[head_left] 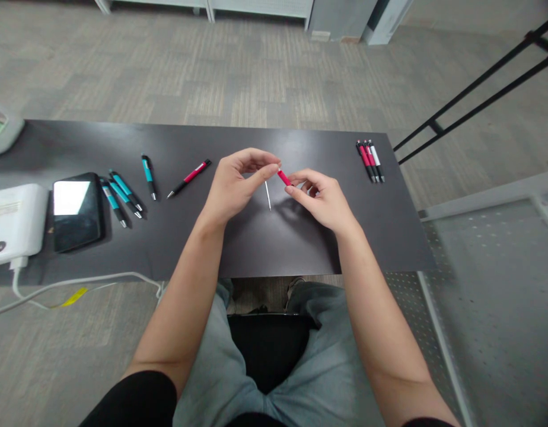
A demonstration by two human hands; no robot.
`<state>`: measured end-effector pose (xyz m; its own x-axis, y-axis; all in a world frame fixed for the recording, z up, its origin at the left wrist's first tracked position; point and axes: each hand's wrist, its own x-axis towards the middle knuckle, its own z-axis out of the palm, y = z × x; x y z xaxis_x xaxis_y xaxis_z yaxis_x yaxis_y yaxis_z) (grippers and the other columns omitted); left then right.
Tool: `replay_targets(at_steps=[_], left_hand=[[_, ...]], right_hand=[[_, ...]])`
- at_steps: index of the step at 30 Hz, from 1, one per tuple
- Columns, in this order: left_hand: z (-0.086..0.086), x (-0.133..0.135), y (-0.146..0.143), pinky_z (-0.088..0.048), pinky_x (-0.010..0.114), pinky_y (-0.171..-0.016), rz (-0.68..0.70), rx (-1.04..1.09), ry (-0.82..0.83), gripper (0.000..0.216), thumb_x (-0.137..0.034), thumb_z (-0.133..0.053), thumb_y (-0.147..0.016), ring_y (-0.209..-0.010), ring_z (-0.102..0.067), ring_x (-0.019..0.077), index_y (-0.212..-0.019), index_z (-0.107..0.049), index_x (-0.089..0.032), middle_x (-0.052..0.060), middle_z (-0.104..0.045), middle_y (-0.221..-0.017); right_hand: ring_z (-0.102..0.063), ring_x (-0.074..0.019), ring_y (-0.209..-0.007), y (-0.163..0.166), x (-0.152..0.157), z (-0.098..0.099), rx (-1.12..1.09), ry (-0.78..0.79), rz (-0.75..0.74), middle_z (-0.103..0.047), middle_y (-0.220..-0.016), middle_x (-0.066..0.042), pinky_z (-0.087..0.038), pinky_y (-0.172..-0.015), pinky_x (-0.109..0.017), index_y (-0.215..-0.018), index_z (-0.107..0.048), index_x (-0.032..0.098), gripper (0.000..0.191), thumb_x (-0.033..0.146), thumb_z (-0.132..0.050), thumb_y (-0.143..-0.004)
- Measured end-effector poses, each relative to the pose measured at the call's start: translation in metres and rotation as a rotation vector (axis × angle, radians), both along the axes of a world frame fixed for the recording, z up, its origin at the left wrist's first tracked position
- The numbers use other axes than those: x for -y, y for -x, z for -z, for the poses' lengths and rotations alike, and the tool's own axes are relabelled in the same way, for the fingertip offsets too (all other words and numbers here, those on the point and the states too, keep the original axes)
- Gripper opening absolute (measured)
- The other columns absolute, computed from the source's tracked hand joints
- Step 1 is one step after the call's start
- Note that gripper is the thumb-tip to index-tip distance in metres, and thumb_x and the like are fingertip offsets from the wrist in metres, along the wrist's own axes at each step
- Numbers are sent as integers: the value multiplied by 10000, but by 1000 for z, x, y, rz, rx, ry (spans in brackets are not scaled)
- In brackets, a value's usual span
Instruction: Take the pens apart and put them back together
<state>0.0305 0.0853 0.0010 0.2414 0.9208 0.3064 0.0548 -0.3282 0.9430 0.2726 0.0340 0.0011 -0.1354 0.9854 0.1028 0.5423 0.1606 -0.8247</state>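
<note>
Over the middle of the dark table (256, 249), my left hand (232, 187) and my right hand (322, 198) meet at a red pen barrel (283, 177). My right hand grips the barrel's lower end in closed fingers. My left thumb and forefinger pinch at its upper tip. A thin white refill (267, 196) lies on the table just below my left fingertips, apart from both hands.
A whole red and black pen (189, 177) lies left of my hands. Several teal pens (123, 196) lie farther left beside a black phone (76, 210) and a white device (16, 222) with a cable. Three pens (370, 160) lie at the right end.
</note>
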Motion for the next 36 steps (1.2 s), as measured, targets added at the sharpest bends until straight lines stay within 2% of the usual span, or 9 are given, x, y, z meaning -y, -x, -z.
replay_targets(at_steps=[7,10,14,19,23,27,30,33,36], left_hand=[[-1,3,4,-689,411,-1025,96,-9,40,649,-827,-1061,-895,-1076,-884,277,-1119,-906,-238,115,-941,-1168],[0,4,6,-694,400,-1020,94,0,78,672,-768,-1128,-835,-1102,-893,276,-1184,-878,-251,105,-935,-1187],[-2,4,11,-710,419,-993,35,23,52,645,-798,-1107,-854,-1062,-884,273,-1097,-845,-262,92,-915,-1124],[-6,0,29,-716,444,-982,-182,15,-27,558,-806,-1023,-956,-1109,-866,291,-1170,-878,-311,72,-898,-1179],[-2,-3,50,-687,395,-979,-184,-71,-90,482,-733,-968,-1020,-1069,-849,262,-1233,-926,-303,73,-901,-1173],[1,-2,67,-650,385,-980,-141,-251,-171,228,-448,-895,-1073,-1035,-827,253,-1215,-969,-286,71,-917,-1151],[2,1,73,-641,391,-988,-111,-348,-170,234,-303,-847,-1047,-1058,-829,261,-1246,-969,-278,76,-924,-1192],[3,2,74,-656,392,-999,-85,-321,-83,239,-278,-868,-1026,-1059,-842,263,-1251,-947,-260,83,-938,-1214],[5,1,73,-659,400,-993,-51,-303,-51,157,-304,-878,-1036,-1036,-846,270,-1173,-945,-265,75,-948,-1162]], right_hand=[[-705,-232,-848,5,-2,0,-36,-24,-8,-917,-1165,-40,-600,-849,-394,-1241,-909,303,298,535,-836,-1068],[-711,-232,-850,10,-5,1,-72,-25,-29,-916,-1156,-35,-598,-841,-390,-1240,-898,307,351,609,-863,-1063],[-713,-218,-817,20,-8,-1,-81,-28,-53,-908,-1289,-46,-601,-826,-389,-1308,-837,306,408,587,-919,-1023],[-765,-264,-951,43,-9,-4,196,-37,66,-869,-1320,-106,-624,-929,-418,-1181,-762,270,165,371,-828,-1067],[-817,-354,-1111,59,-10,-4,452,61,101,-882,-1317,-155,-627,-932,-462,-1108,-791,272,90,361,-784,-1095],[-824,-376,-973,49,-14,-9,556,116,130,-876,-992,-161,-621,-880,-499,-822,-793,288,184,330,-911,-957],[-797,-385,-863,31,-19,-13,591,216,171,-697,-661,-76,-612,-874,-537,-657,-764,311,303,288,-1048,-763],[-775,-359,-788,16,-22,-15,624,218,155,-645,-600,-34,-621,-842,-521,-629,-769,328,287,272,-1041,-702],[-774,-309,-748,8,-22,-18,556,143,64,-776,-695,-34,-617,-799,-459,-709,-769,316,172,290,-923,-780]])
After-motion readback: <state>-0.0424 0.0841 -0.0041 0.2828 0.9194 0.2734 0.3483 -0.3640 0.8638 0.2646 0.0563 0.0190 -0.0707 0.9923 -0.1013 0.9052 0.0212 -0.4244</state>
